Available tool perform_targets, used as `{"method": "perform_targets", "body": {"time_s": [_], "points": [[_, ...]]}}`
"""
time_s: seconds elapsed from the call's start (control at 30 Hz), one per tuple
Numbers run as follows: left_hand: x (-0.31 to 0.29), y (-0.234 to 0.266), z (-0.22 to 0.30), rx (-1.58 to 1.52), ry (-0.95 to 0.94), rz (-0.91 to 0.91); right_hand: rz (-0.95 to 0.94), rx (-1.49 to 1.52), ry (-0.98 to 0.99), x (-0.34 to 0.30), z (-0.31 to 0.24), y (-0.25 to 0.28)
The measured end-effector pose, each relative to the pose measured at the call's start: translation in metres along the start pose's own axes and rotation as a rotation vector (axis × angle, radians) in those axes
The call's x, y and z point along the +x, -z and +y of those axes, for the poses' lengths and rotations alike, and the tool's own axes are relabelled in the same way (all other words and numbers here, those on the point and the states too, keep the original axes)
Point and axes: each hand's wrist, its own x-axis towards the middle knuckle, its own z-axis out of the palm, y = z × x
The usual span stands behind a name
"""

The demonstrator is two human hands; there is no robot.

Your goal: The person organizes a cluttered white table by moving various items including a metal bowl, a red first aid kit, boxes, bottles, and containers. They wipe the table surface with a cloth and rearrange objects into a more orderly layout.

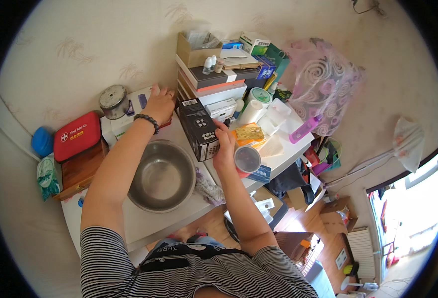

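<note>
A black box (198, 130) with white print stands on the white table beside a stack of boxes. My right hand (224, 148) grips its near right edge, thumb and fingers closed against the side. My left hand (160, 103), a dark bead bracelet on its wrist, reaches past the bowl to the back wall. Its fingers are spread at the end of a white box (142, 99); their tips are partly hidden. A steel bowl (161, 176) sits in front, between my forearms.
At left are a round tin (113, 102), a red first aid kit (78, 135) and a wooden box (82, 169). Stacked boxes (214, 79) rise behind the black box. A clear-topped cup (247, 159), a pink bottle (304, 129) and a purple-grey cloth (208, 188) lie to the right.
</note>
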Motion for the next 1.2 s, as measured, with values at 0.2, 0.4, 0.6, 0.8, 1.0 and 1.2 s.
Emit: {"method": "perform_targets", "body": {"time_s": [0.2,0.4,0.6,0.8,1.0,1.2], "points": [[-0.062,0.054,-0.024,-0.395,0.075,0.258,-0.102,-0.105,-0.001,0.01,0.005,-0.005],[-0.127,0.083,-0.033,-0.559,0.126,0.482,-0.121,-0.421,0.147,0.054,0.054,-0.016],[-0.205,0.099,-0.022,-0.671,0.323,0.504,-0.035,-1.071,0.425,0.04,0.076,-0.016],[-0.244,0.086,-0.008,-1.003,0.536,0.422,-0.019,-1.063,0.359,0.051,0.07,-0.032],[-0.262,0.074,-0.002,-0.804,0.509,0.412,0.036,-1.018,0.34,0.063,0.093,-0.04],[-0.278,0.071,0.011,-0.761,0.554,0.405,-0.096,-1.052,0.5,0.056,0.083,-0.024]]}}
